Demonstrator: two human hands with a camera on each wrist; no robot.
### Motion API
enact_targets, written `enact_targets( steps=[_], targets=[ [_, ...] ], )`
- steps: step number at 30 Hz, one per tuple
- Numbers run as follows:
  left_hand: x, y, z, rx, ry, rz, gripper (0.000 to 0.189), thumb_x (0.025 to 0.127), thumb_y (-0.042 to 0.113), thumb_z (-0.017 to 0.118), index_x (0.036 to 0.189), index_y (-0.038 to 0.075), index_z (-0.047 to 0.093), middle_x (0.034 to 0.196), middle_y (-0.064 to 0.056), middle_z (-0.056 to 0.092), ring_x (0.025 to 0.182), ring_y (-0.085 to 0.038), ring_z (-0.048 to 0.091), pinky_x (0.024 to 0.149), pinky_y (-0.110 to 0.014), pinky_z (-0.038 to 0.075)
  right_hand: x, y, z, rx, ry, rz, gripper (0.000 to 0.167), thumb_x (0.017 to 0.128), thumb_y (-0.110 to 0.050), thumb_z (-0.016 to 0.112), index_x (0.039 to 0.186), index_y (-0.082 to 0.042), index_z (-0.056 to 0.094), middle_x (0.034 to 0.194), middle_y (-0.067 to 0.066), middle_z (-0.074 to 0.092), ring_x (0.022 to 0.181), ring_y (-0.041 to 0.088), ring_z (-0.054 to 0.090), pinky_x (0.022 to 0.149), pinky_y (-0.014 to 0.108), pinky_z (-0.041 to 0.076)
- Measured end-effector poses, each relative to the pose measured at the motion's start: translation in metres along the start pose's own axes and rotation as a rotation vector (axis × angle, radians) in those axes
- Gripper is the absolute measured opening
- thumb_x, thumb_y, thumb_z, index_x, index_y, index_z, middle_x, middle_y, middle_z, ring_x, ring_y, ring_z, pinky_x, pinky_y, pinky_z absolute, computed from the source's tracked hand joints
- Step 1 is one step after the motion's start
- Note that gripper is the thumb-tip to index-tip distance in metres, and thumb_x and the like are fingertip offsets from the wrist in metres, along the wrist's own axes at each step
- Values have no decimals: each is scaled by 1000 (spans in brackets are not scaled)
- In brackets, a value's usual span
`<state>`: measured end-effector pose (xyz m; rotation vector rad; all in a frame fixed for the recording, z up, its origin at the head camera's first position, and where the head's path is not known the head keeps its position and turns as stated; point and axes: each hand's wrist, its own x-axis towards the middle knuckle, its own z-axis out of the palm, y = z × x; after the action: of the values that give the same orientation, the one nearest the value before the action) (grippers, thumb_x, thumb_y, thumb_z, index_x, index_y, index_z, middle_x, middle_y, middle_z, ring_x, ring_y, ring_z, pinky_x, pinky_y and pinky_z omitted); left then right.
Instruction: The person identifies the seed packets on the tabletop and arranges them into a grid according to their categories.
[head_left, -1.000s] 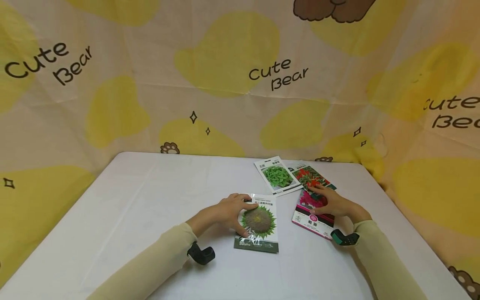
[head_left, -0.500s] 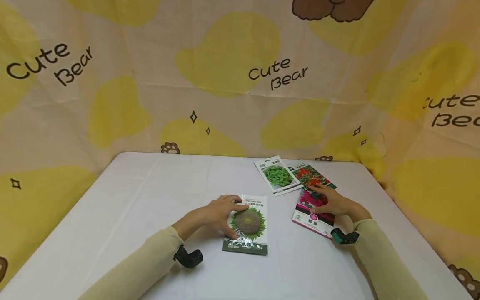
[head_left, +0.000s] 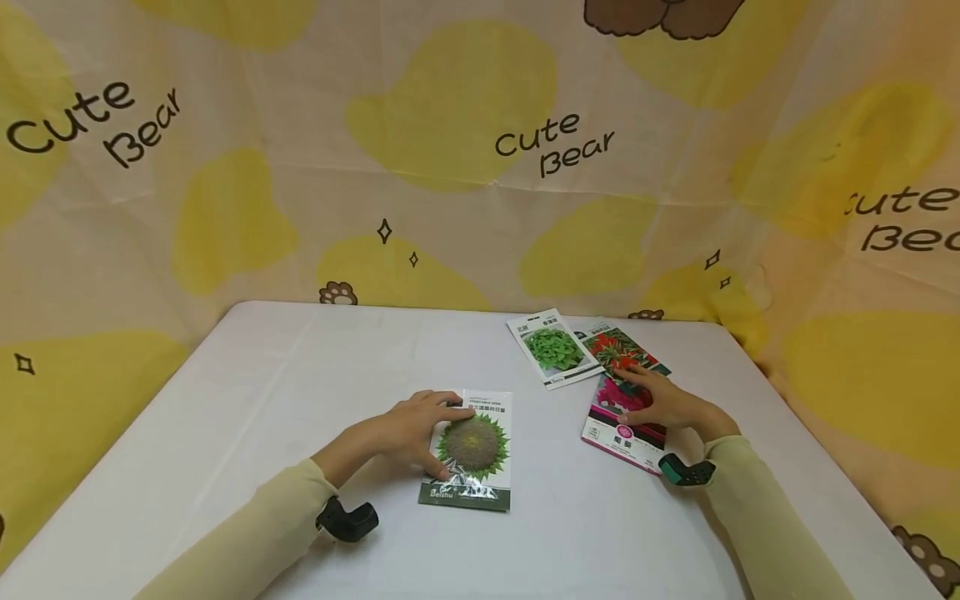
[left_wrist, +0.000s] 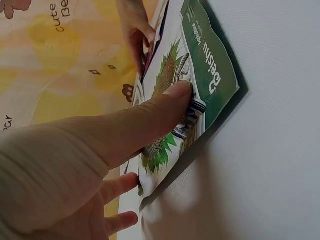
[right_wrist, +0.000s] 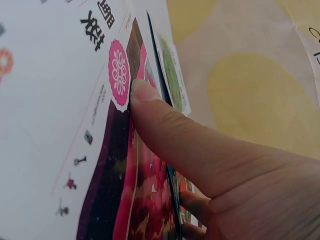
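Note:
In the head view, my left hand [head_left: 411, 429] rests on a sunflower seed packet [head_left: 472, 450] lying on the table. Its thumb presses the printed face, and its fingers spread over the packet's left side. The left wrist view shows that thumb across the sunflower picture, with a slight shadow under the packet's edge. My right hand [head_left: 667, 402] lies spread over a pink-flower seed packet [head_left: 622, 442], its thumb on the front, as the right wrist view also shows. Its fingertips reach onto a red-flower packet [head_left: 611, 346] behind.
A packet with green leaves [head_left: 555, 350] lies at the back, overlapping the red-flower packet. The white table [head_left: 300, 367] ends at a printed cloth backdrop [head_left: 450, 108]. Both wrists wear a black device [head_left: 348, 521].
My left hand has moved left across the table, and the sunflower seed packet has slid along with it. My right hand and the other packets have stayed in place.

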<state>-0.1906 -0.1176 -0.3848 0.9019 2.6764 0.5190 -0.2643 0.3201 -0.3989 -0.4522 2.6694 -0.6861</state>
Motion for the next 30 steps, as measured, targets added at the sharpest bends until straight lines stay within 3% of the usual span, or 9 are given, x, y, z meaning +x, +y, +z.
enact_targets(
  steps=[12,30],
  targets=[
    [-20,-15,-6,-5,-4,-14,92,75,38,89,153,17,46,160,-15,37,147,-44,32,110,-68,32,-1,-3,0,11,-3,17,96,86,-40,79,160,-8,26,163,35,5,145,63,7,107,81,18],
    [-52,-37,-13,-21,-24,15,93,74,36,90,154,18,45,159,-16,36,147,-47,29,112,-67,30,-2,-6,0,7,6,-2,95,85,-40,79,158,-6,28,162,36,8,145,64,7,107,82,16]
  ],
)
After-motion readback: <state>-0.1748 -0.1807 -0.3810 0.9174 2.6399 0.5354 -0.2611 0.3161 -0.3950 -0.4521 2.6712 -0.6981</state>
